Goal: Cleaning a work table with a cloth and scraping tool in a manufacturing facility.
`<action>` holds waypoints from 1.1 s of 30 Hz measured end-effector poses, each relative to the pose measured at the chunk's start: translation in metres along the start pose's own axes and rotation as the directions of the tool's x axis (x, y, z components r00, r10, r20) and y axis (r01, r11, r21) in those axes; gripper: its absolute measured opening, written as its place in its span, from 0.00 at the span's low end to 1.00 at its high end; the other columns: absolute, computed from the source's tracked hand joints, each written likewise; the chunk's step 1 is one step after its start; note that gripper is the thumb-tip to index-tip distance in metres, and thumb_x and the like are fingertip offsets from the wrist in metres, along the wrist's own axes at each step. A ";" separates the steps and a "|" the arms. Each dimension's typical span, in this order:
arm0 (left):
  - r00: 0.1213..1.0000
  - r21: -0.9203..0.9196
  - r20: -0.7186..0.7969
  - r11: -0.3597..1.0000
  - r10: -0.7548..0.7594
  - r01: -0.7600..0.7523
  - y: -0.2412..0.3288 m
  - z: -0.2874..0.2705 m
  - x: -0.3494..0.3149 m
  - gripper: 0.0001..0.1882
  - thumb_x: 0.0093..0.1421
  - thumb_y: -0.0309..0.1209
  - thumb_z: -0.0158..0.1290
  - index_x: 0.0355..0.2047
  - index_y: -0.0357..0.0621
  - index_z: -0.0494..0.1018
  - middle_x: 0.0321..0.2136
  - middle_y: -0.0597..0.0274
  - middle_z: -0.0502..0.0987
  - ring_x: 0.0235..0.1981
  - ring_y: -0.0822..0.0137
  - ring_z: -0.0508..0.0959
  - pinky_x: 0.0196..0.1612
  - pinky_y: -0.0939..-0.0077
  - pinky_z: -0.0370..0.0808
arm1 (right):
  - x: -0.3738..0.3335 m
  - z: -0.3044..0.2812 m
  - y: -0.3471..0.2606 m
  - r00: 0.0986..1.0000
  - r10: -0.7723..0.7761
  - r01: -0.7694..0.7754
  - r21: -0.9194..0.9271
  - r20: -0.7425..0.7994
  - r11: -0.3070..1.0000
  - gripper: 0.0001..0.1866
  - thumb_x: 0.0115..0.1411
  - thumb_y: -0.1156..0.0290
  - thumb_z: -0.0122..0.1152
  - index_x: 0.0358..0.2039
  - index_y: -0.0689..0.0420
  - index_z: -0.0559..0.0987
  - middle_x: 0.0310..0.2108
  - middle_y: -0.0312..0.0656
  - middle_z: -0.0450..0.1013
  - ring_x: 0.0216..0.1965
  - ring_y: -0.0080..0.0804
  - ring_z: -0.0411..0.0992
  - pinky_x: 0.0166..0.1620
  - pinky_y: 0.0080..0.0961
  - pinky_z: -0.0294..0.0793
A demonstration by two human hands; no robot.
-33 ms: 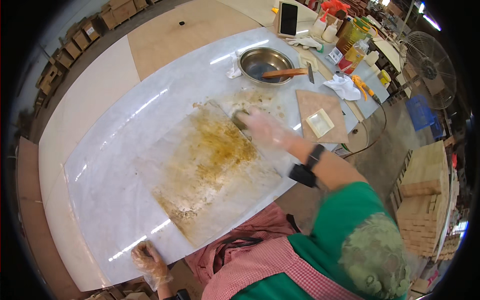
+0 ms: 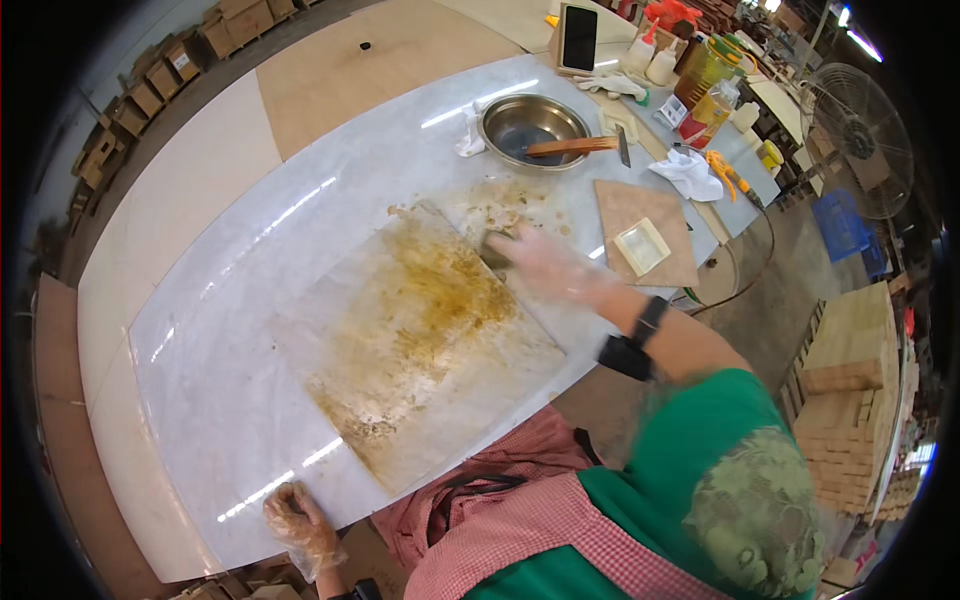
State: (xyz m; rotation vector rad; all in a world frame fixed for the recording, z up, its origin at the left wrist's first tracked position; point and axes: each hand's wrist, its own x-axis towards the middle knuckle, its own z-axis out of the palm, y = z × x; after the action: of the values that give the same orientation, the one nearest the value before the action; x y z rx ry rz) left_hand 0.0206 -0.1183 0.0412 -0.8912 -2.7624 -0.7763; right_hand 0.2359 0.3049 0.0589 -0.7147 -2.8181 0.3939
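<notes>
Beyond the stained sheet [image 2: 425, 300] stands a bowl [image 2: 558, 120]; right of the sheet, a board [image 2: 615, 205]. Right hand's [image 2: 555, 265] grip clasps a dark pad [image 2: 494, 250]; left hand's [image 2: 300, 525], can't tell.

On desk [image 2: 230, 350]: pad [image 2: 494, 252] under right fingers [image 2: 517, 240]. Sheet [image 2: 430, 320] to their left, reaching nearer the wearer. Bowl [image 2: 570, 115] behind them, tool [image 2: 570, 146] across its right rim. Right of them, board [image 2: 622, 205] bearing tray [image 2: 643, 248]. Left fingers [image 2: 290, 494] at near edge, left of sheet.
</notes>
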 end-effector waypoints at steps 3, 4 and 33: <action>0.999 0.082 0.019 0.996 0.042 -0.044 0.004 -0.004 0.000 0.07 0.57 0.29 0.48 0.26 0.38 0.66 0.25 0.59 0.64 0.26 0.65 0.64 0.32 0.71 0.64 | -0.020 -0.007 0.016 0.975 0.137 -0.127 -0.068 0.174 0.990 0.17 0.51 0.80 0.44 0.44 0.59 0.68 0.36 0.52 0.64 0.33 0.51 0.68 0.37 0.37 0.70; 0.999 0.084 0.020 0.996 0.040 -0.041 0.006 -0.004 0.001 0.07 0.57 0.29 0.48 0.26 0.38 0.66 0.25 0.59 0.64 0.26 0.65 0.64 0.32 0.71 0.64 | -0.011 0.000 0.027 0.996 0.087 -0.086 -0.042 0.029 0.995 0.18 0.50 0.80 0.44 0.44 0.58 0.68 0.36 0.53 0.64 0.34 0.50 0.68 0.37 0.38 0.69; 0.998 0.064 -0.017 0.996 0.065 -0.064 0.001 -0.003 0.001 0.08 0.57 0.29 0.49 0.25 0.36 0.67 0.23 0.57 0.67 0.23 0.64 0.67 0.29 0.72 0.67 | -0.029 -0.006 0.047 0.864 -0.194 0.156 -0.120 -0.464 0.980 0.14 0.54 0.62 0.52 0.36 0.56 0.76 0.31 0.49 0.74 0.31 0.43 0.73 0.35 0.38 0.71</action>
State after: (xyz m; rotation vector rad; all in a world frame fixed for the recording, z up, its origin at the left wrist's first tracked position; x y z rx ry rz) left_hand 0.0207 -0.1187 0.0450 -0.9513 -2.7108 -0.6789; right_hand 0.2828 0.3324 0.0465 -0.4791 -2.4085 0.0599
